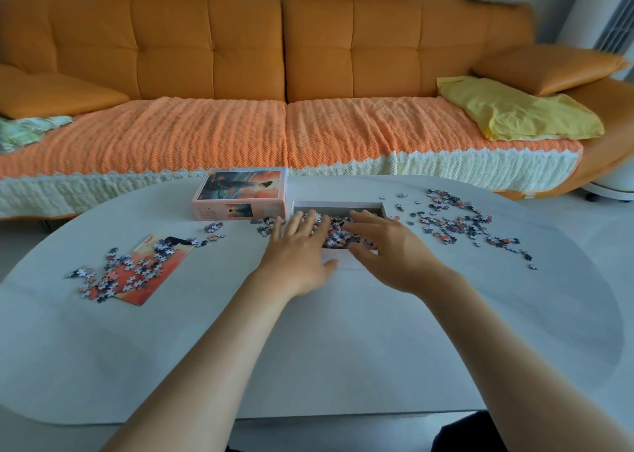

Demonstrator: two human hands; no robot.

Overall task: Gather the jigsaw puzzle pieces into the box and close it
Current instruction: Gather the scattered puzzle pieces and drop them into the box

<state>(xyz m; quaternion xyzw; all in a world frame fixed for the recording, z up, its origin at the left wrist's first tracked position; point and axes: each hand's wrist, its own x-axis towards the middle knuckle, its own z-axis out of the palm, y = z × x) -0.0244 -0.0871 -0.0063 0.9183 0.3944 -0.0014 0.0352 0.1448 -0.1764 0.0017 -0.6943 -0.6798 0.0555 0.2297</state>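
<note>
The white box bottom sits at mid-table with a heap of puzzle pieces inside it. My left hand and my right hand lie flat over the heap, fingers spread, holding nothing. The pink box lid with a picture on top stands just left of the box. Loose pieces are scattered to the right. More loose pieces lie on and around an orange picture sheet at the left.
The white oval table has its front edge near me. An orange sofa with a knitted cover runs behind it, with a yellow cloth on its right seat.
</note>
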